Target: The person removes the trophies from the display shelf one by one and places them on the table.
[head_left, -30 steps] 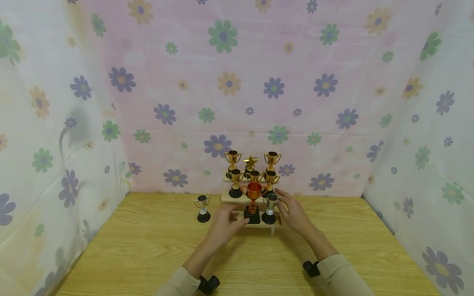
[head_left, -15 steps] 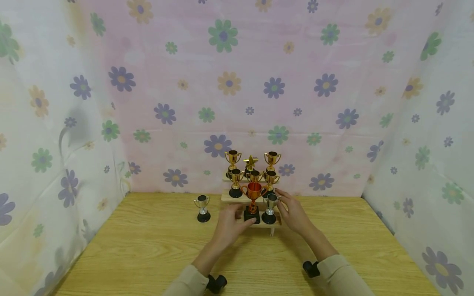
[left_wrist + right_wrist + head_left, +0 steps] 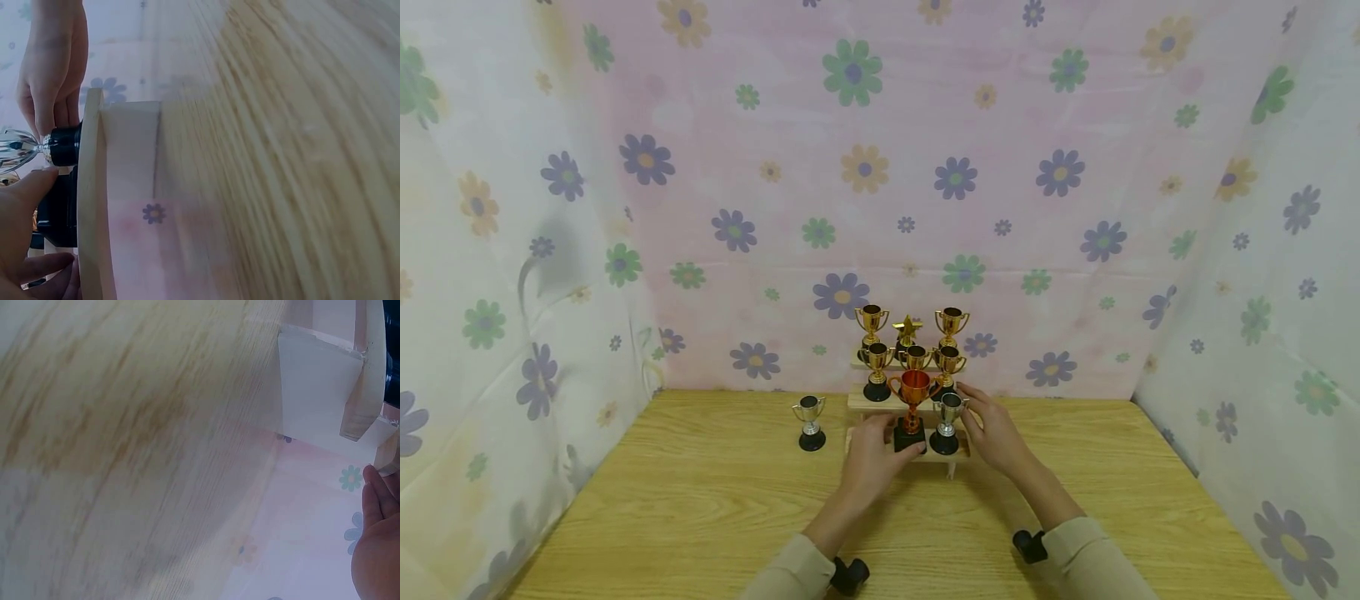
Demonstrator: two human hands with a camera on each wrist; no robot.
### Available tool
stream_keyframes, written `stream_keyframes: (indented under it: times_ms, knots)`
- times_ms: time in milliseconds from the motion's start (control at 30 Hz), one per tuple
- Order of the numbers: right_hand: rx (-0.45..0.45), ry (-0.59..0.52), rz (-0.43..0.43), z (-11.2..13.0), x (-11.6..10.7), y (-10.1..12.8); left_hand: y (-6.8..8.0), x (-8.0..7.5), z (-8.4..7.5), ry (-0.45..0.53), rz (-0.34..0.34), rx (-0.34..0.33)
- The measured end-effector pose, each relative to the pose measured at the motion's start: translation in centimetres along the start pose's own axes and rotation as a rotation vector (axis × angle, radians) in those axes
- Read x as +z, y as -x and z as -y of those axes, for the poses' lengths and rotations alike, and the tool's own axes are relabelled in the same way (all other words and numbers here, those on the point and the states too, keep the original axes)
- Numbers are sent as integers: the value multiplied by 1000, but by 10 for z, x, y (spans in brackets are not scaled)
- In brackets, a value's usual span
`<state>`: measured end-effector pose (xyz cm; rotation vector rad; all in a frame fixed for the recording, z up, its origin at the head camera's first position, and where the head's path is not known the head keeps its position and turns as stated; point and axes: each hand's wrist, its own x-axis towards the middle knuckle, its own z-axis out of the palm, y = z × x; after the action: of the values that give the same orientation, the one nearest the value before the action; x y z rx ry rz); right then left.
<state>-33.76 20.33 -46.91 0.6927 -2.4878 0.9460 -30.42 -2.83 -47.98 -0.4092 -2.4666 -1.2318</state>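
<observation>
The left hand [image 3: 871,454] has its fingers curled around the square black base of the orange-red metallic trophy cup with two handles [image 3: 913,398], which stands on the lowest step of the pale wooden stepped display stand [image 3: 957,456], directly ahead of the left fingertips and just to the left of the right hand [image 3: 994,432]. The right hand has its fingers bent round the small silver trophy cup on a round black base [image 3: 948,419], which stands just beside the orange one on the same step; in the left wrist view its fingertips pinch that round base where it meets the stem. The orange cup looks like light, plated plastic: stiff, smooth and probably slippery on the bowl, top-heavy on a thin stem, so it would likely tip with a sideways nudge. The handles and stem look like the weak parts; the blocky base, low down, seems the safest place to take hold, as the left hand does now. To the left of the left hand, well apart, a second small silver trophy cup [image 3: 810,419] stands on the wood-grain tabletop [image 3: 700,500]. Beyond both hands, the upper steps carry several gold trophy cups [image 3: 877,367] and a gold star trophy [image 3: 907,329].
</observation>
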Motion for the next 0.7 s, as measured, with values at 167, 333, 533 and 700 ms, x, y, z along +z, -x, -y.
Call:
stream_keyframes:
  times_ms: [167, 333, 533, 700]
  knots:
    - [5, -3, 2, -1, 0, 1, 0, 5, 1, -20, -22, 5]
    - [17, -5, 8, 0, 0, 0, 0, 7, -1, -37, -49, 7]
    - [19, -7, 10, 0, -1, 0, -1, 10, 0, -49, -63, 30]
    - [19, -11, 3, -1, 0, 0, -1, 9, 1, -43, -54, 40]
